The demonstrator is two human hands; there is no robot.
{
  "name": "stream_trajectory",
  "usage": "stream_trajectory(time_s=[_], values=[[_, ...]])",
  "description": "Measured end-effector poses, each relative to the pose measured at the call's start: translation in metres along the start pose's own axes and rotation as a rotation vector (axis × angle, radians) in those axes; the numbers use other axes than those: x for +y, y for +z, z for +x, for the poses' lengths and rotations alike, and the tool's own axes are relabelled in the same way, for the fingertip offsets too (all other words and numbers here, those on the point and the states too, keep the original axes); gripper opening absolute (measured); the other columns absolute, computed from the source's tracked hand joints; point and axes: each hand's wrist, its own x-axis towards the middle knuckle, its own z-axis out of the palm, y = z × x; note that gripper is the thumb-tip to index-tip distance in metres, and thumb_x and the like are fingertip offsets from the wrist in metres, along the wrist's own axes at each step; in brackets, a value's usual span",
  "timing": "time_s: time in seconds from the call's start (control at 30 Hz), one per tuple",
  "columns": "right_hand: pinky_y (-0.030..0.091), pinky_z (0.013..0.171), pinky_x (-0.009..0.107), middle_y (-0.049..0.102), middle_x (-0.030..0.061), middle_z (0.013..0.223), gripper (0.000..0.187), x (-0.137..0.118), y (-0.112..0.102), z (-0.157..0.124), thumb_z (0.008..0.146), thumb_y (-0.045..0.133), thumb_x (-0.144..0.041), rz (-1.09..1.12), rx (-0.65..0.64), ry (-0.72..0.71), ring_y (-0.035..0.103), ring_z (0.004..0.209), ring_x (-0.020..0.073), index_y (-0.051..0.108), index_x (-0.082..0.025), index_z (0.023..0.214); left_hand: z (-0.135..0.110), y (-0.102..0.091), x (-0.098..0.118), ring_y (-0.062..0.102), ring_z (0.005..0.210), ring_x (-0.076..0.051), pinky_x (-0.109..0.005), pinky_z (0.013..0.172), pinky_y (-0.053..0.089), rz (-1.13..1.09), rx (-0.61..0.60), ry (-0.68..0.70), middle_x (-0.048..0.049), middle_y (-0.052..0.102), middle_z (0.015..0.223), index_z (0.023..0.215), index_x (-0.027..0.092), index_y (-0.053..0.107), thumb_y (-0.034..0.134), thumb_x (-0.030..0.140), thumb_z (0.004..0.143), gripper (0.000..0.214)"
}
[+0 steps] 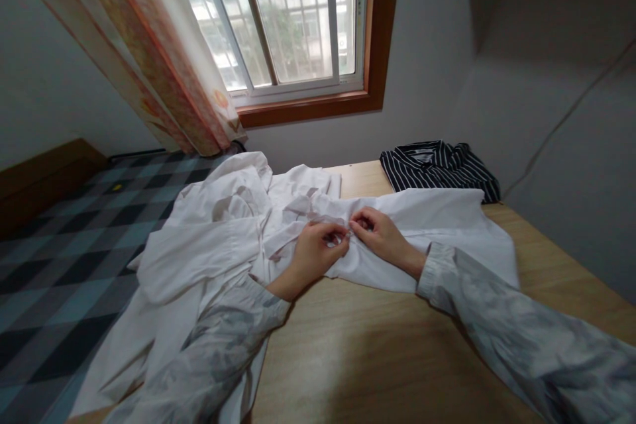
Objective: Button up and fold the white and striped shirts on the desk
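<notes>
In the head view, you have the white garment (pixel 228 238) in front of you, its left part heaped in folds where the table (pixel 308 344) meets the bed (pixel 59 245), and its right part laid out flatter across the tabletop. Whether the heap is all one piece, you cannot tell from here.

Your left hand (pixel 318 248) has thumb and fingers drawn together, pinching a small bit of the white cloth near the middle. Your right hand (pixel 380 235) is just beside it on the right, fingers curled and thumb tip brought in, seemingly nipping the same stretch of cloth. What exactly sits between the fingertips is too small to make out.

At the far right of the table, the striped garment (pixel 440 169) lies compact and folded, collar showing, so that one looks finished. Your white one looks only partway through: the right stretch is fairly smooth, but the left is rumpled, and cloth hangs down toward the near left. By that look, the fine fingertip work is in hand, and the heaped part is left unordered.
</notes>
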Motion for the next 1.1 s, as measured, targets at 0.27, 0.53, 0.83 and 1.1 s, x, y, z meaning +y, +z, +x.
stream_trajectory(time_s=[0.27, 0.53, 0.83, 1.1], values=[[0.049, 0.071, 0.033, 0.073, 0.0043, 0.089, 0.023, 0.006, -0.045, -0.004, 0.103, 0.063, -0.041, -0.046, 0.106, 0.075, 0.062, 0.076, 0.0199, 0.072, -0.021, 0.095, 0.001, 0.000, -0.007, 0.062, 0.070, -0.015, -0.027, 0.069, 0.045, -0.011, 0.046, -0.022, 0.0014, 0.068, 0.075, 0.084, 0.020, 0.068, 0.068, 0.018, 0.081, 0.004], [0.052, 0.095, 0.042, 0.074, 0.0089, 0.106, 0.008, 0.005, -0.086, -0.039, 0.098, 0.074, -0.029, -0.462, -0.158, -0.197, 0.068, 0.101, 0.0277, 0.075, -0.023, 0.104, 0.000, -0.005, -0.001, 0.060, 0.077, -0.019, -0.032, 0.076, 0.044, 0.272, -0.007, 0.077, 0.0004, 0.066, 0.081, 0.082, 0.022, 0.061, 0.068, 0.017, 0.081, 0.009], [0.046, 0.082, 0.034, 0.071, 0.0061, 0.092, 0.013, 0.008, -0.071, -0.027, 0.103, 0.066, -0.021, -0.504, -0.178, -0.194, 0.065, 0.087, 0.0225, 0.072, -0.021, 0.092, 0.006, -0.004, 0.040, 0.068, 0.091, -0.024, -0.035, 0.082, 0.048, 0.467, -0.127, 0.212, -0.0047, 0.074, 0.099, 0.097, 0.023, 0.070, 0.069, 0.012, 0.081, 0.019], [0.041, 0.071, 0.032, 0.061, 0.0004, 0.082, 0.013, 0.010, -0.073, -0.029, 0.100, 0.064, -0.023, -0.127, -0.002, -0.056, 0.056, 0.076, 0.0182, 0.066, -0.021, 0.087, 0.020, 0.054, 0.053, 0.062, 0.069, -0.016, -0.030, 0.064, 0.038, 0.333, -0.033, 0.050, -0.0032, 0.076, 0.087, 0.089, 0.021, 0.073, 0.072, 0.044, 0.097, 0.024]])
